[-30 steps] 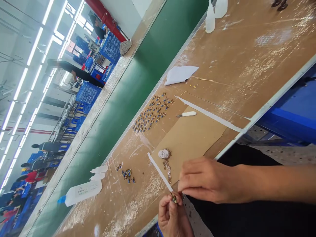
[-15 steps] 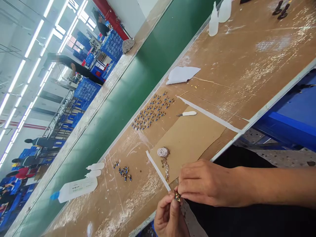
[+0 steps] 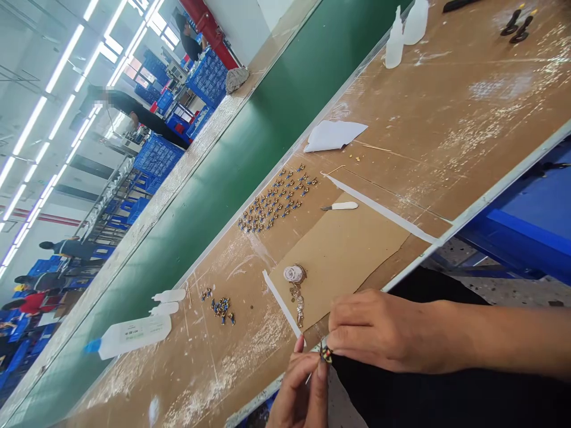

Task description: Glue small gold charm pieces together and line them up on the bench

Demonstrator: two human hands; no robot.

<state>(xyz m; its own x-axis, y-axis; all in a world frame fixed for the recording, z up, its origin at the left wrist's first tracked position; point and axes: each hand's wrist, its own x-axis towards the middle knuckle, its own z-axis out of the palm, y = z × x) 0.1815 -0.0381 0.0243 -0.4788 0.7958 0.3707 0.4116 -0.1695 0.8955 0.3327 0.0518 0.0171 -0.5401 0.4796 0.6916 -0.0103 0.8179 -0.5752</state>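
Near the bench's front edge, my left hand point(image 3: 300, 389) pinches a tiny painted figurine point(image 3: 327, 355) between thumb and fingertips. A thin pale line shows between its fingers; I cannot tell what it is. My right hand point(image 3: 372, 330) is closed with its fingertips against the figurine's right side, and what else they may grip is hidden. Just beyond the hands, a small round pot point(image 3: 294, 273) sits on a cardboard sheet point(image 3: 348, 244), with a glossy smear beside it. Similar figurines point(image 3: 276, 199) stand in rows farther back, and a loose heap of figurines point(image 3: 222, 308) lies to the left.
A white-handled knife point(image 3: 341, 206) lies on the cardboard. White paper point(image 3: 334, 135) rests behind it. A large clear bottle point(image 3: 134, 337) and two small ones lie at left; squeeze bottles point(image 3: 395, 41) stand at the back. A green belt point(image 3: 223, 172) runs behind the bench. People work farther off.
The left index finger has lifted and straightened, and the figurine sits slightly turned and a little to the right. The right hand stays close against it. The camera view has shifted slightly.
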